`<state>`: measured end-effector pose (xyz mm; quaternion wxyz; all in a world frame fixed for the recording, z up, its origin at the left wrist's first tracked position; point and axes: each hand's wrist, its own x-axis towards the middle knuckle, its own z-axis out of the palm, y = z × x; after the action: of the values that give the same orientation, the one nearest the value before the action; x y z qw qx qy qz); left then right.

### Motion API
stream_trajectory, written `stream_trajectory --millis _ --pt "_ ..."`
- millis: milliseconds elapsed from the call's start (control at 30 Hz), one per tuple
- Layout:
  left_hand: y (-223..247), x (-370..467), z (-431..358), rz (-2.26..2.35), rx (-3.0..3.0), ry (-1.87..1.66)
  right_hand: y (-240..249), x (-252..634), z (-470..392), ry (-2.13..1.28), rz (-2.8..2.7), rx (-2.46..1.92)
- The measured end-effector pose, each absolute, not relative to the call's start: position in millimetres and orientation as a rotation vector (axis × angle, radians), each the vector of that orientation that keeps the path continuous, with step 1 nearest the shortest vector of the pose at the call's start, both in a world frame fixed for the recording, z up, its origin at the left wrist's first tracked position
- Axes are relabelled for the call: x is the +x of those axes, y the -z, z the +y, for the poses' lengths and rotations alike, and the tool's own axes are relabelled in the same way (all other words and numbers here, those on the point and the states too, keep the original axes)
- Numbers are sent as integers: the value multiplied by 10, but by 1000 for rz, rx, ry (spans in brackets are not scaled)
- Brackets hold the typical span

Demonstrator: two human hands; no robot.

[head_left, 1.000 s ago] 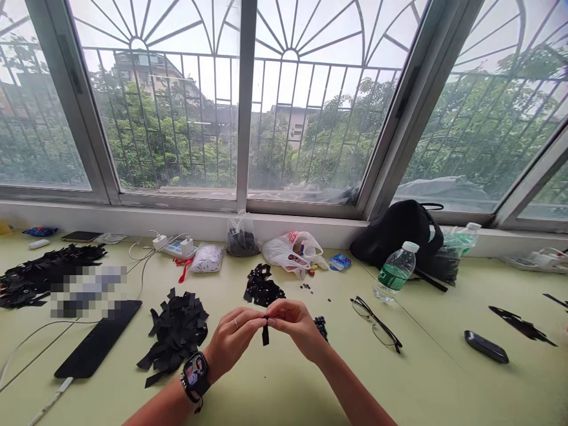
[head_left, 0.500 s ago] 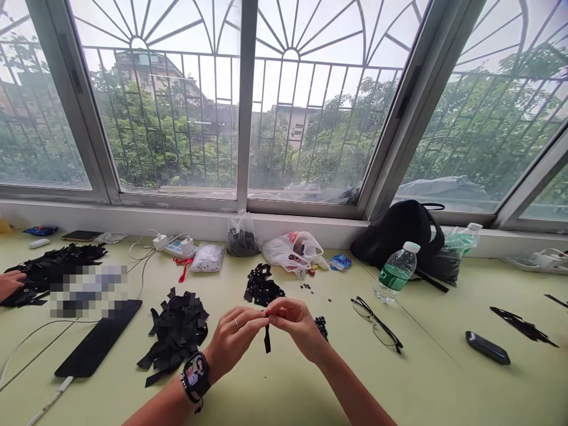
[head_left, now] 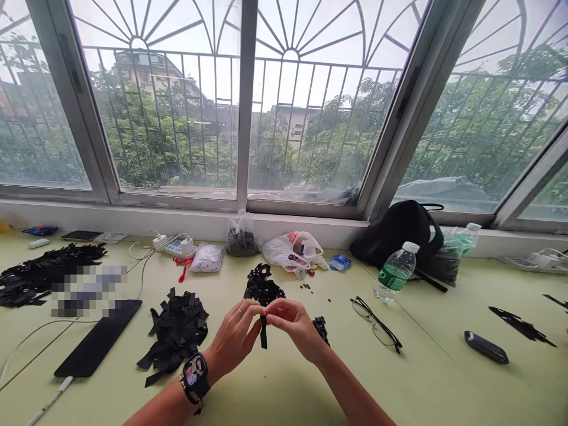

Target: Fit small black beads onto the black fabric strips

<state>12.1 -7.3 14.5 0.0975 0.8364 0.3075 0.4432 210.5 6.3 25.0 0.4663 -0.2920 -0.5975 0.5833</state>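
Observation:
A short black fabric strip [head_left: 264, 334] hangs down between my hands, its top pinched at the fingertips. My left hand [head_left: 235, 331], with a ring and a watch, closes on it from the left. From the right, my right hand [head_left: 295, 325] grips the same strip with thumb and fingers; any small part at the pinch is hidden. Just beyond my fingers lies a pile of black strips with small shiny fittings [head_left: 261, 284]. A heap of plain black strips [head_left: 180, 328] is left of my left hand. Small black round pieces [head_left: 320, 330] sit beside my right hand.
Eyeglasses [head_left: 377, 325], a water bottle [head_left: 396, 272] and a black case [head_left: 486, 347] are to the right. A long black slab with a cable [head_left: 97, 343] lies left. Plastic bags [head_left: 295, 251] and a black bag [head_left: 390, 236] line the window side.
My left fingers have shifted and bent around the strip, which now shows a little more to the left. Another person's hand at the far left has gone from view.

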Motion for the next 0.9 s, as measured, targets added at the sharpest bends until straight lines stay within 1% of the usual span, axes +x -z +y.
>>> stream_trajectory --millis 133,267,567,667,767,900 --pt "-160 136 -89 936 2391 -1200 -234 2089 67 -1454 -1471 -690" --pt "-129 134 -78 926 2341 -1172 -222 2076 75 -1483 -1472 -666" --pt "-35 128 -21 811 2326 -1424 -297 2084 37 -1391 -1490 -709" --pt "-25 111 -14 709 2376 -1503 -308 2069 29 -1380 -1477 -702" --pt "-44 87 -23 612 2466 -1533 -298 2061 34 -1382 -1438 -689" --pt "-66 62 -42 591 2583 -1527 -283 2077 41 -1413 -1402 -695"
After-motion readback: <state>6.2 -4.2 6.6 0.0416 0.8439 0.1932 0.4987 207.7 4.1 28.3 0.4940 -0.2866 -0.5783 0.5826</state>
